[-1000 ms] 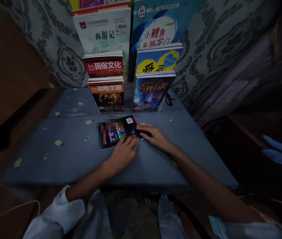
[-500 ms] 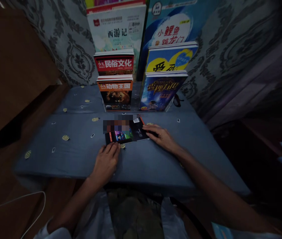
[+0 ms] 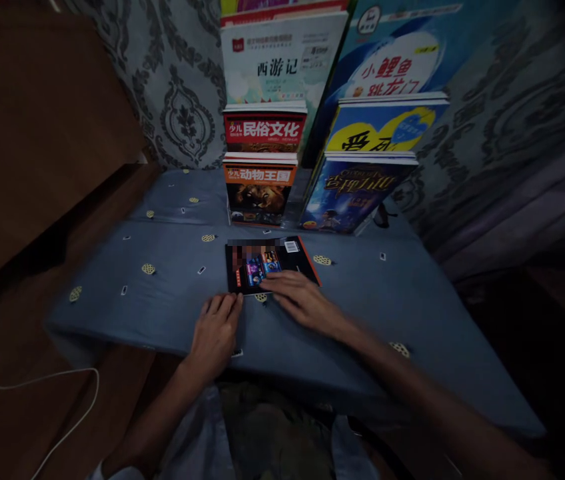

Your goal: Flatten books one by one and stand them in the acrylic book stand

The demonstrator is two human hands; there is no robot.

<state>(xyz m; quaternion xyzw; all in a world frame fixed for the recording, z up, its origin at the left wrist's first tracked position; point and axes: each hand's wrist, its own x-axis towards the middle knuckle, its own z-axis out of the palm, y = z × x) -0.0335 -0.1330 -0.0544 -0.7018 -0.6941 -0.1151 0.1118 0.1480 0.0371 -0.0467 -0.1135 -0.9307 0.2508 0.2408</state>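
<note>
A thin black book (image 3: 292, 261) with an orange edge and a barcode lies flat on the cloth-covered table. Small bright pictures fill its middle, and part of its upper left is blurred by blocks. My right hand (image 3: 302, 301) rests on the lower part of this book, palm down, fingers stretched out and nearly flat. At the lower left corner, my left hand (image 3: 216, 330) lies palm down, its loosely bent fingertips touching or just beside the book's edge. Neither hand has its fingers wrapped round anything.
Behind the book, several upright books stand in two stepped rows, among them a lion-covered book (image 3: 261, 193) and a blue book (image 3: 355, 193). The table (image 3: 162, 313) wears a grey-blue cloth. Patterned curtain (image 3: 182, 113) hangs behind. A white cable (image 3: 93, 400) runs at lower left.
My right hand has slid left from the book's right edge onto its lower middle. The book looked bent along its middle and now lies flat. The view has shifted left.
</note>
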